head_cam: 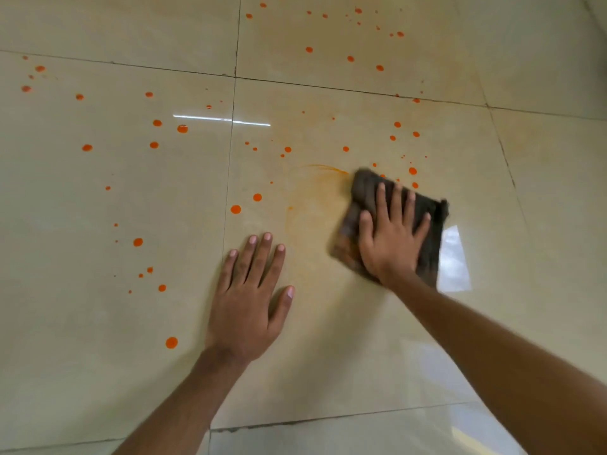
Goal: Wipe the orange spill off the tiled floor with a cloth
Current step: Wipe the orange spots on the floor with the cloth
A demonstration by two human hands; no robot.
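A right hand (392,238) presses a dark cloth (427,218) flat under spread fingers (395,200); orange spill (236,209) dots the tiled floor (98,323) beyond. The left hand (246,303) rests open, palm down.

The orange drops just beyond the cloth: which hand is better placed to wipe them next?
The right hand. It presses flat on the cloth, whose far edge almost touches those drops. The left hand lies bare on the floor, without any cloth.

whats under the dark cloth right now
The cloth lies flat on the tiled floor, pressed by the right hand. Orange drops ring its far edge; any spill beneath it is hidden.
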